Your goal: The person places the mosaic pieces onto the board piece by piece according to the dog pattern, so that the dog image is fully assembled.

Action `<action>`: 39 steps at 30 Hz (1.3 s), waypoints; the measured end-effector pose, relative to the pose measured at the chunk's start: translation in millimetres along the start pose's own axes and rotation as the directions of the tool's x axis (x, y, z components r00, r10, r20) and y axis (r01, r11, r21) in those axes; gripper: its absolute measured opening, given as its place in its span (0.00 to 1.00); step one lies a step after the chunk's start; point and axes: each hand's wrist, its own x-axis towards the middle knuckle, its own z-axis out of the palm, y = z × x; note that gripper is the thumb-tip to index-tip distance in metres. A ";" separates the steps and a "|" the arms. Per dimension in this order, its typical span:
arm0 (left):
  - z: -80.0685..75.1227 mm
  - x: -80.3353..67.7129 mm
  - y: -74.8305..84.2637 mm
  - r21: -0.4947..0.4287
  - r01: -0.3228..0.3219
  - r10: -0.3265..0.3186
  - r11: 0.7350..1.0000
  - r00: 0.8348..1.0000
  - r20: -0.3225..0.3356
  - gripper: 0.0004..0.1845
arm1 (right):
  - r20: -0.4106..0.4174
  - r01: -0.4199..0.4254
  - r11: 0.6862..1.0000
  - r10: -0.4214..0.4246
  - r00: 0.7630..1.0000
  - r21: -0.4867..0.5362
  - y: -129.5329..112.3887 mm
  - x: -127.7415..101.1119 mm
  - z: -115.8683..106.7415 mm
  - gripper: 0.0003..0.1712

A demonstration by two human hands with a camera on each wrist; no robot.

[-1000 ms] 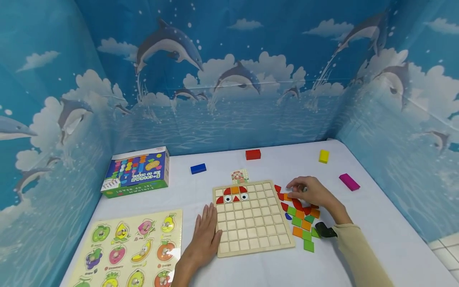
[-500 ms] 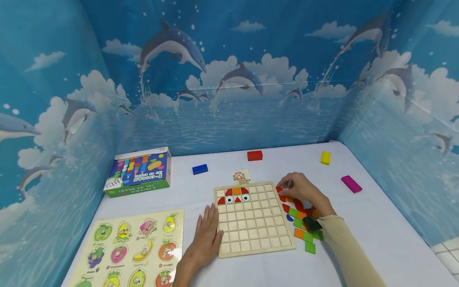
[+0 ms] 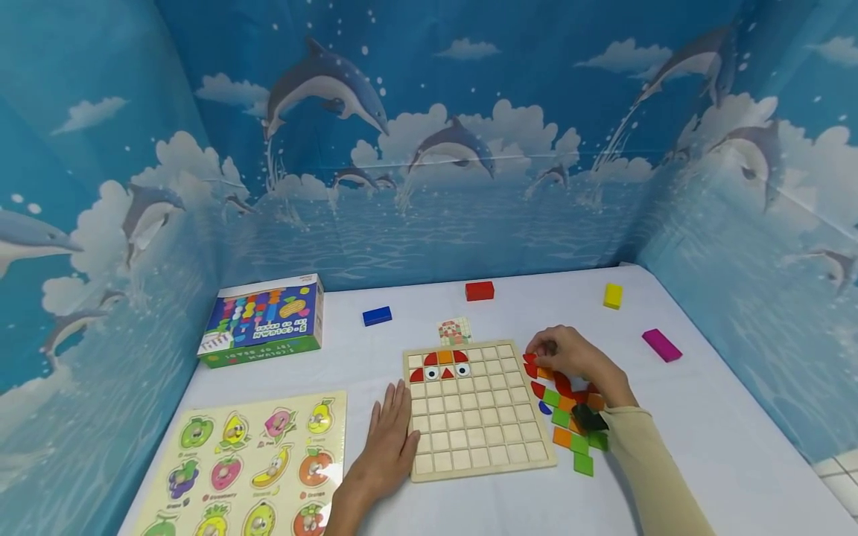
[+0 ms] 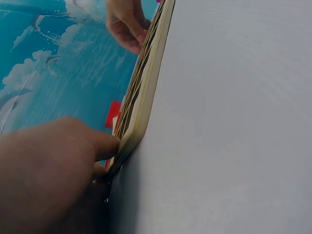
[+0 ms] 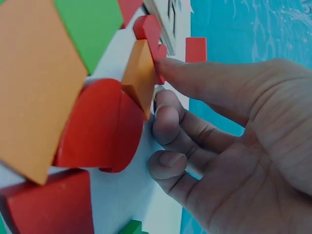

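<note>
Two hands work: the right hand [image 3: 573,357] touches, fingers loosely curled, a small red wooden tile [image 5: 150,30] among loose coloured tiles [image 3: 570,420] beside the square wooden grid board [image 3: 477,409]; the left hand [image 3: 387,447] lies flat, steadying it. Only seven top-row tiles [image 3: 439,365] sit placed; most cells remain.

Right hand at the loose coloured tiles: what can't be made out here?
- Head view: the right hand covers the red wooden tile under its fingers; grip unclear.
- Left wrist view: the wooden grid board is edge-on, its face hidden.
- Head view: the small pattern card is too small to read.
</note>
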 end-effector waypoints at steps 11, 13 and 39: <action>-16.3 0.1 17.9 -0.048 0.070 -0.066 0.996 0.994 0.083 0.38 | -0.018 -0.002 1.000 0.002 1.000 0.010 -0.4 -1.9 5.0 0.06; -16.2 -0.2 17.4 -0.050 0.070 -0.066 0.996 0.994 0.086 0.37 | -0.021 -0.006 1.000 0.006 1.000 0.008 -0.4 -2.3 5.2 0.05; -2.7 -1.7 -0.1 -0.027 0.026 -0.025 0.999 0.999 0.033 0.38 | 0.013 -0.068 0.998 0.068 0.998 0.016 3.5 -9.6 -0.4 0.10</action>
